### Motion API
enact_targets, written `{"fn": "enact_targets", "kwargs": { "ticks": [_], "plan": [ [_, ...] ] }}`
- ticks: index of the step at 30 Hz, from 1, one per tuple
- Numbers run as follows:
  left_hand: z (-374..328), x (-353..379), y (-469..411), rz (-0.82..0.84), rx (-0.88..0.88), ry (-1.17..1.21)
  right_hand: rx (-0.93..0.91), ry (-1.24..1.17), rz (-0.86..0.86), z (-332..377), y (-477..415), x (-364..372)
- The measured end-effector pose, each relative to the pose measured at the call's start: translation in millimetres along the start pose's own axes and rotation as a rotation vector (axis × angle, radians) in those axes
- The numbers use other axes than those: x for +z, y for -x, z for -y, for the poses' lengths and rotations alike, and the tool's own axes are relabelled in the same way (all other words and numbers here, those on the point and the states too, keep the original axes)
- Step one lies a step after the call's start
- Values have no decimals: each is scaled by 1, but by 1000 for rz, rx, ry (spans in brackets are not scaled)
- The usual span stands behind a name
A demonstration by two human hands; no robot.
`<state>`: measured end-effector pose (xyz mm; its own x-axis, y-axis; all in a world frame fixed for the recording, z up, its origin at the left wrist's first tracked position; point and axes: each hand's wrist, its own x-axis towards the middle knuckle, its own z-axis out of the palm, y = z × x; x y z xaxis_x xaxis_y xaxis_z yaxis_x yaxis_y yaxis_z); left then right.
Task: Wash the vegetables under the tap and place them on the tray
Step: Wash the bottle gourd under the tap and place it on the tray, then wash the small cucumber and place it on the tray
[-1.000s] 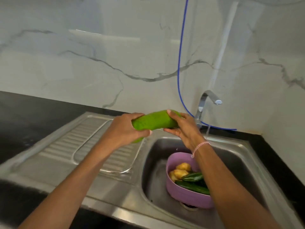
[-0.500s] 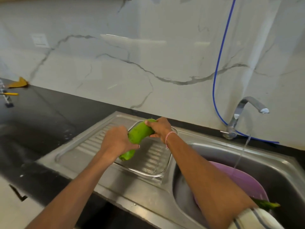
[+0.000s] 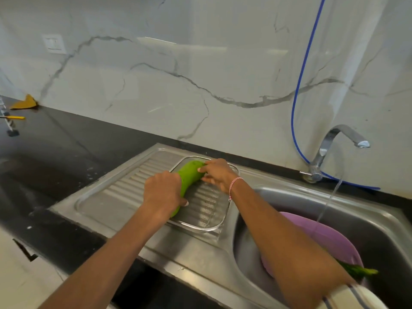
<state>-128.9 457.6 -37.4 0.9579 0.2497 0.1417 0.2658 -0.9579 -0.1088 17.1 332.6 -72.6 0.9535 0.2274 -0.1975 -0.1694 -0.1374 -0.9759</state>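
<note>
A long light-green vegetable lies low in the clear glass tray that sits on the ribbed steel drainboard. My left hand grips its near end, fingers curled round it. My right hand holds its far end near the tray's back rim. In the sink basin at the right stands a purple bowl; a dark green vegetable pokes out past my right forearm. The tap runs, a thin stream falling toward the bowl.
The steel sink and drainboard are set in a black counter. A blue hose hangs down the marble wall behind the tap. A yellow cloth and a yellow-handled tool lie far left.
Both hands carried the green vegetable left from over the sink and lowered it into the glass tray. The view swung left with them.
</note>
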Motion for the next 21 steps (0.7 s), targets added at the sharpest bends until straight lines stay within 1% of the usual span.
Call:
{"fn": "enact_targets", "kwargs": {
  "ticks": [2, 3, 5, 7, 8, 9, 10, 11, 13, 15, 17, 19, 21],
  "plan": [
    [-4, -4, 4, -16, -7, -19, -67, 107, 10, 11, 16, -16],
    [-6, -8, 7, -53, -5, -18, -107, 159, -3, 15, 23, -27],
    [-20, -17, 15, -200, 45, 25, -183, 259, -46, 21, 42, -62],
    [-45, -31, 26, -365, 178, 192, -211, 321, -91, 19, 66, -103],
    [-61, -37, 32, -421, 257, 301, -207, 353, -121, 15, 78, -122],
    [-84, -43, 39, -443, 336, 409, -192, 398, -162, 8, 94, -147],
    [-103, -45, 43, -425, 392, 501, -177, 447, -184, 1, 105, -165],
    [-129, -43, 45, -357, 445, 572, -145, 499, -207, -8, 119, -186],
    [-174, -30, 42, -151, 521, 641, -81, 601, -234, -30, 136, -221],
    [-214, -6, 34, 21, 588, 611, -6, 721, -254, -54, 149, -250],
    [-242, 17, 26, 157, 624, 532, 65, 832, -219, -75, 158, -269],
    [-262, 41, 18, 245, 628, 488, 101, 883, -141, -96, 165, -279],
    [-273, 61, 11, 297, 642, 522, 117, 901, -71, -112, 169, -282]
  ]
}}
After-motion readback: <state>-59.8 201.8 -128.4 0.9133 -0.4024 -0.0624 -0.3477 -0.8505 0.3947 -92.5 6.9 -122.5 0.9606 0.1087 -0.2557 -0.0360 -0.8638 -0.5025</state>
